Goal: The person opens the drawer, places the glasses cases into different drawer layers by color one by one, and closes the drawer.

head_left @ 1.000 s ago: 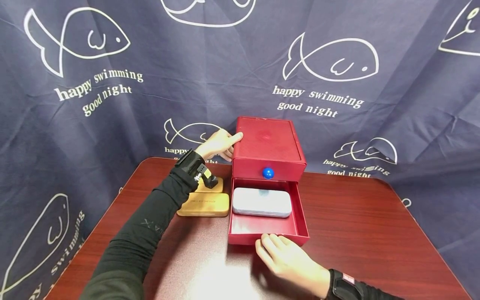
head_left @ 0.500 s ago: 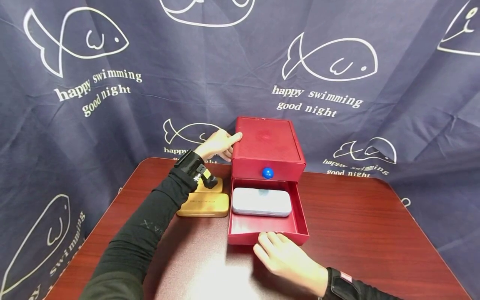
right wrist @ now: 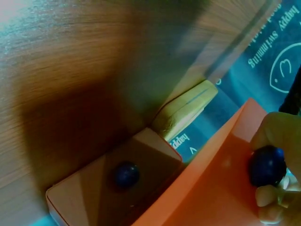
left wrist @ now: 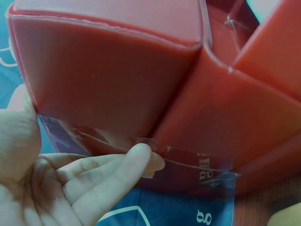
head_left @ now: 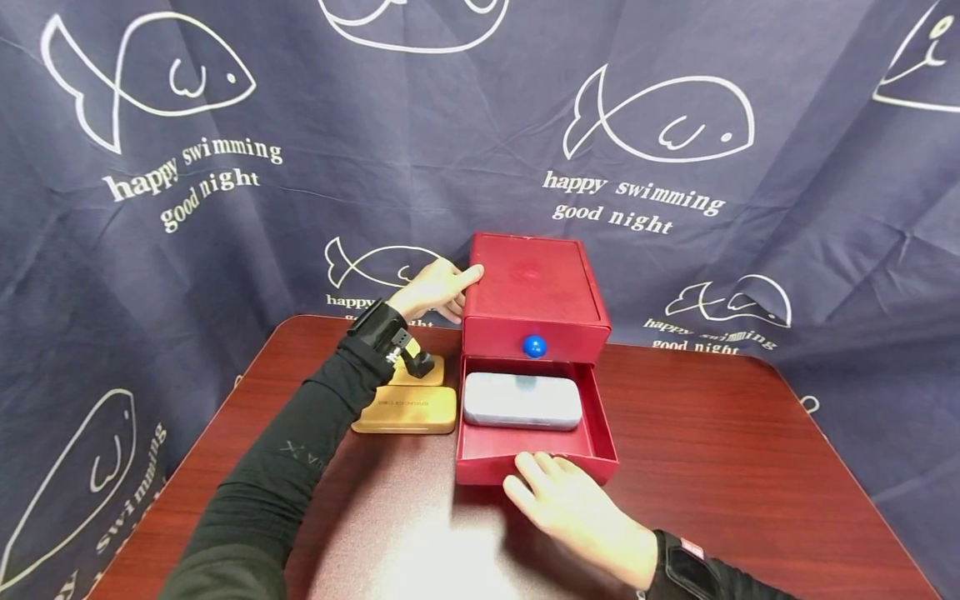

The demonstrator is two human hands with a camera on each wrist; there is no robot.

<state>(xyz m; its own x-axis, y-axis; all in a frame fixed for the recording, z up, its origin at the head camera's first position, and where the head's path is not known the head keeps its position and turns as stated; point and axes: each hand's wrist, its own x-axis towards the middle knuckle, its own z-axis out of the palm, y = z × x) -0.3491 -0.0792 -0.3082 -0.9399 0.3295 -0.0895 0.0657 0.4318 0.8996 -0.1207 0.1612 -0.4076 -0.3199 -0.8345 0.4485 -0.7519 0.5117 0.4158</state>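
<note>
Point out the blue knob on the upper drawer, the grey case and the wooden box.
blue knob (head_left: 534,346), head view, its round front
grey case (head_left: 522,401), head view, lid middle
wooden box (head_left: 408,410), head view, top face

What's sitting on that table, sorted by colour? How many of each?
Red: 1, the drawer box with its lower drawer open.
Blue: 2, the upper knob and the lower drawer's knob.
Pale grey: 1, a case inside the drawer.
Yellow wooden: 2, stacked boxes beside it.
Total: 6.
</note>
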